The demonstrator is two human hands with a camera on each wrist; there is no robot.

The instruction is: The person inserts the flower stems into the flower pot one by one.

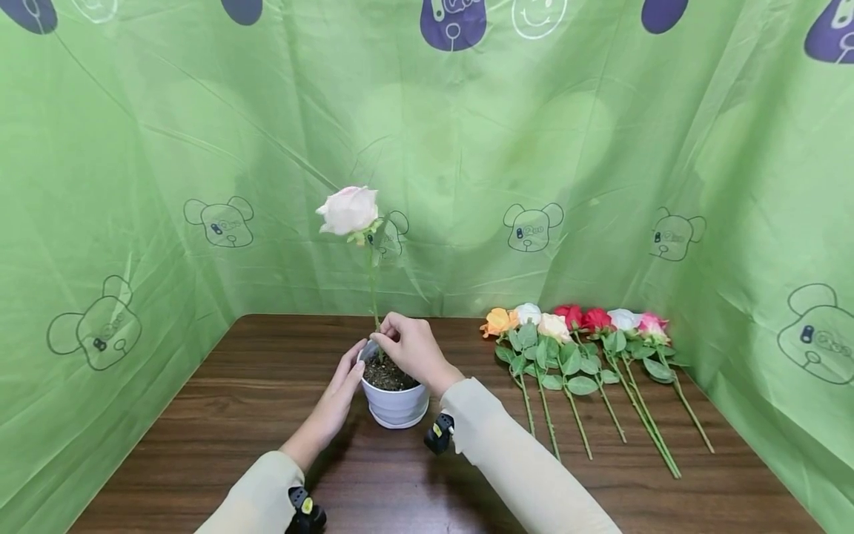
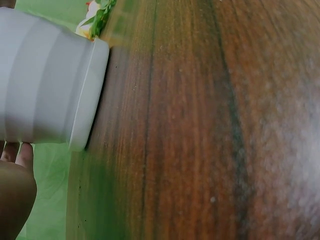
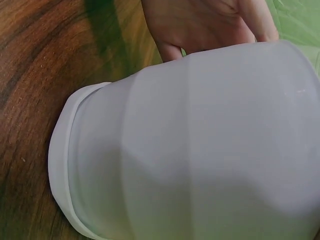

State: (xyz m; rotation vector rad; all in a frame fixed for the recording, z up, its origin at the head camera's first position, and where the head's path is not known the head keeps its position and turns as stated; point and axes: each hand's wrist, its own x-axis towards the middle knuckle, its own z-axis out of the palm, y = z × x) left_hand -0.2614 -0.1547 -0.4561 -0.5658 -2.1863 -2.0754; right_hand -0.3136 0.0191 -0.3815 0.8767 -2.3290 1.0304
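A white flower pot point(image 1: 394, 406) filled with dark soil point(image 1: 388, 374) stands on its saucer on the table. One pale pink artificial rose point(image 1: 348, 211) rises upright from it on a long green stem. My right hand point(image 1: 415, 350) pinches that stem low down, just above the soil. Around the pot's left side, my left hand point(image 1: 338, 393) holds it near the rim, thumb on the near side. In the right wrist view, the left hand point(image 3: 205, 25) touches the pot's wall point(image 3: 200, 135); the right fingers are out of sight there.
To the right lie several artificial roses in a row, among them an orange rose point(image 1: 499, 322), a red rose point(image 1: 597, 320) and a pink rose point(image 1: 652, 326), stems point(image 1: 640, 415) toward me. Green cloth point(image 1: 440, 148) hangs behind and beside the brown wooden table point(image 1: 267, 386).
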